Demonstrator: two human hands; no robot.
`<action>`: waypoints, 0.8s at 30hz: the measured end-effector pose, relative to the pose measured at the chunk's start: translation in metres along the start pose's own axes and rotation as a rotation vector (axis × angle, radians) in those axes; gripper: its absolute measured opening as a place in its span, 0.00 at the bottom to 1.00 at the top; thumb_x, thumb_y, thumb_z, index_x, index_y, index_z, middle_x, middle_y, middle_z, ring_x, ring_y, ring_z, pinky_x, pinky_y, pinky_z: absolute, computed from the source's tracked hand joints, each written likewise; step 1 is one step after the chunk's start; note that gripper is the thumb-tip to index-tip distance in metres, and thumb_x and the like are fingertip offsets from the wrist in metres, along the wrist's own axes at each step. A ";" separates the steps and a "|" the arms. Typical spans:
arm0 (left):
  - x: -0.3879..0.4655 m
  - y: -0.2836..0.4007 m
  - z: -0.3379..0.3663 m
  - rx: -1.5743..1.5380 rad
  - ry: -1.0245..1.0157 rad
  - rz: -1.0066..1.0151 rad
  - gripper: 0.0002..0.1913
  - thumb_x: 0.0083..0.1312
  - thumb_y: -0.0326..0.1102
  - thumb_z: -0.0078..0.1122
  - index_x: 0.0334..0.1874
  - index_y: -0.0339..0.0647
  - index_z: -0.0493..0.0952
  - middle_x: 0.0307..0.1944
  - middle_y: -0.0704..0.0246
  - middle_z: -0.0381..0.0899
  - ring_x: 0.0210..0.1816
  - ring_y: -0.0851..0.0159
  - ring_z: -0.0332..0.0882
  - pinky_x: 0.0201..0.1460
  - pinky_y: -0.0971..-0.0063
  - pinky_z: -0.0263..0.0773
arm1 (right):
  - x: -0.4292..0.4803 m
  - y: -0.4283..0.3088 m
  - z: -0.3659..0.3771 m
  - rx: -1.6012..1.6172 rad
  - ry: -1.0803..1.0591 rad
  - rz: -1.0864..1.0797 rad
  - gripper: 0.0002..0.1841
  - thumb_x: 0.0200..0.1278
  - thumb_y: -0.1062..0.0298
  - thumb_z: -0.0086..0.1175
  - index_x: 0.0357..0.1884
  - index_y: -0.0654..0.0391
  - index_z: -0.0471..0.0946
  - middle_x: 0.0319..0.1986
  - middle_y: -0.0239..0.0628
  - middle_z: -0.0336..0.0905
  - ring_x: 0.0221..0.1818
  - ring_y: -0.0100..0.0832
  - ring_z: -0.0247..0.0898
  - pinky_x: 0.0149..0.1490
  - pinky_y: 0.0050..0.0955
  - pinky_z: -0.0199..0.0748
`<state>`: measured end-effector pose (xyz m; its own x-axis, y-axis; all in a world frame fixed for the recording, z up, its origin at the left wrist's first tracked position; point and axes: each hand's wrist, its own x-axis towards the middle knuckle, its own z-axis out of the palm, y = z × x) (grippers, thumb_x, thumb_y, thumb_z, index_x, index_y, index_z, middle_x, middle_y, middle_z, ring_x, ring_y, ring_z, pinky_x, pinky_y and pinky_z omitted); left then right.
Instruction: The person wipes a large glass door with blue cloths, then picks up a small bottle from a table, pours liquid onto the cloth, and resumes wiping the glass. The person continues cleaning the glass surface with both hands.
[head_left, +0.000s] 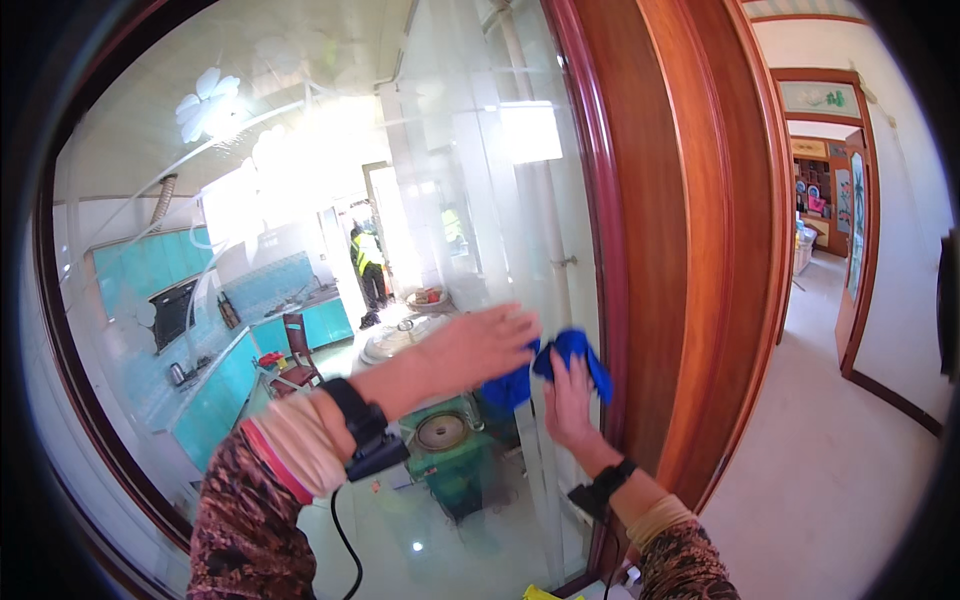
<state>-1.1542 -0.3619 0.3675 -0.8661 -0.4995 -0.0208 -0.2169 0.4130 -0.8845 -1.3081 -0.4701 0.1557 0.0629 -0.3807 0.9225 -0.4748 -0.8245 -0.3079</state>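
My right hand (570, 405) presses a blue cloth (592, 367) against the glass pane (465, 247), close to its right edge. My left hand (476, 341) is stretched across in front of the pane, fingers extended and somewhat blurred. Just below its fingertips is another blue patch (508, 388); whether this is a second cloth or a reflection I cannot tell. Each wrist wears a black strap with a device and a cable. White flower and curve patterns (206, 105) decorate the glass.
A reddish-brown wooden frame (649, 247) borders the pane on the right. Through the glass appear turquoise cabinets (217, 401), a chair (298, 341), a green container (450, 469) and a person in a yellow vest (367, 255). A hallway floor (817, 465) runs off at right.
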 end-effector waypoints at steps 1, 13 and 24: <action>0.008 -0.023 -0.003 0.079 -0.001 -0.073 0.22 0.68 0.32 0.51 0.65 0.48 0.73 0.72 0.61 0.66 0.75 0.56 0.60 0.80 0.58 0.52 | 0.038 -0.002 -0.002 0.014 0.076 -0.052 0.31 0.70 0.69 0.51 0.75 0.55 0.61 0.69 0.62 0.58 0.71 0.64 0.54 0.69 0.60 0.54; -0.213 -0.240 -0.163 0.517 0.592 -0.977 0.39 0.54 0.07 0.45 0.68 0.49 0.72 0.72 0.58 0.67 0.71 0.45 0.65 0.74 0.61 0.61 | 0.337 -0.190 -0.055 -0.220 0.216 -0.769 0.23 0.63 0.67 0.53 0.61 0.58 0.73 0.59 0.48 0.72 0.66 0.49 0.64 0.63 0.49 0.62; -0.387 -0.011 -0.124 0.330 0.475 -1.228 0.41 0.50 0.05 0.43 0.69 0.43 0.71 0.74 0.54 0.64 0.76 0.48 0.58 0.79 0.59 0.51 | 0.356 -0.139 -0.057 0.138 0.297 -0.836 0.23 0.71 0.67 0.46 0.66 0.51 0.72 0.59 0.51 0.76 0.60 0.50 0.74 0.63 0.41 0.71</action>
<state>-0.8720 -0.0789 0.4434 -0.2783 -0.0742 0.9576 -0.8962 -0.3387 -0.2866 -1.2704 -0.4673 0.5400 0.1018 0.4744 0.8744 -0.2653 -0.8342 0.4835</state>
